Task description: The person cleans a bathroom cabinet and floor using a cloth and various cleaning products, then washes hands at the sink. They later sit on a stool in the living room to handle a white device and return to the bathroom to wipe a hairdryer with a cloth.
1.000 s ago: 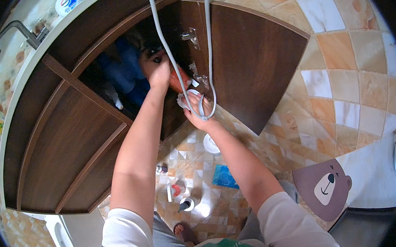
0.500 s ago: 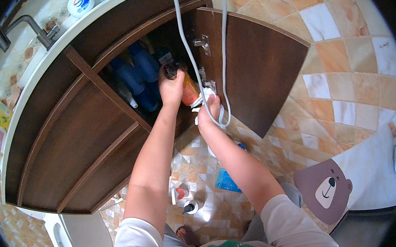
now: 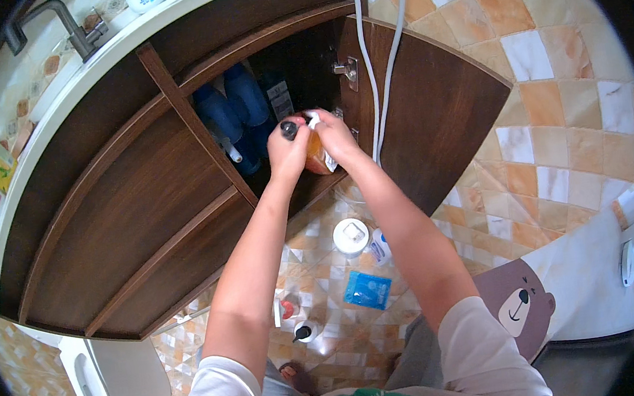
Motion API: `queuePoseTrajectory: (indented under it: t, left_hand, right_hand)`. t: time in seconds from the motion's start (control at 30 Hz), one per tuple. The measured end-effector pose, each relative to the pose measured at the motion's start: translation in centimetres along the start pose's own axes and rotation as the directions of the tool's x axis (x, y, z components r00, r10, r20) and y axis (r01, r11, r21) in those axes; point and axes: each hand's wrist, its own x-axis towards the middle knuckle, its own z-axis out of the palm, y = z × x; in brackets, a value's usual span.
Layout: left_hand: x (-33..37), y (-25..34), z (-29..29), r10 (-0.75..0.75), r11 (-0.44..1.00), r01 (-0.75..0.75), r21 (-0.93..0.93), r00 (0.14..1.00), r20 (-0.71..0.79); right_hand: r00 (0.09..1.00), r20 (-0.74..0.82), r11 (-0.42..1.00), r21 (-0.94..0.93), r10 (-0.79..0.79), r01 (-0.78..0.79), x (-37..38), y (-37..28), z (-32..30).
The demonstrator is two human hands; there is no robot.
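Observation:
An orange bottle with a dark pump top (image 3: 317, 160) stands in the open cabinet, near its front edge. My left hand (image 3: 287, 152) is closed around its neck, with the dark nozzle showing above the fingers. On the other side of the neck my right hand (image 3: 336, 137) presses a white tissue (image 3: 314, 118) against the bottle's top; most of the tissue is hidden by the fingers. Several blue bottles (image 3: 244, 97) stand deeper in the cabinet, left of my hands. Behind my hands is a dark package with a pale label (image 3: 279, 99).
A brown cabinet door (image 3: 436, 97) hangs open on the right, with a grey hose (image 3: 373, 65) looped before it. On the tiled floor are a white round tub (image 3: 351, 237), a blue packet (image 3: 367, 289) and a pump bottle (image 3: 306, 332). A toilet (image 3: 114, 382) stands lower left.
My right hand has moved up with the tissue from the bottle's lower side to its neck. The left hand stays on the neck. The view has shifted, showing the white tub.

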Motion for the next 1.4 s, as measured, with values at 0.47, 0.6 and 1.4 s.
queuePoseTrajectory:
  t: [0.47,0.6,1.4]
  left_hand:
    - [-8.1,3.1,-1.5,0.343,0.938,-0.346,0.005,0.927,-0.153]
    - [-16.5,4.9,-3.9,0.334,0.936,-0.337,-0.099,0.941,-0.046]
    - [-30.4,-14.1,-5.1,-0.619,0.744,0.137,0.654,0.511,0.597]
  right_hand:
    - [0.997,-0.026,0.779,-0.622,0.076,-0.076,1.8,-6.6,1.0]
    - [1.0,0.007,0.742,-0.67,0.002,0.004,2.8,-5.7,2.2]
    - [0.882,0.123,0.746,-0.488,-0.455,0.453,-7.2,-8.9,-2.1]
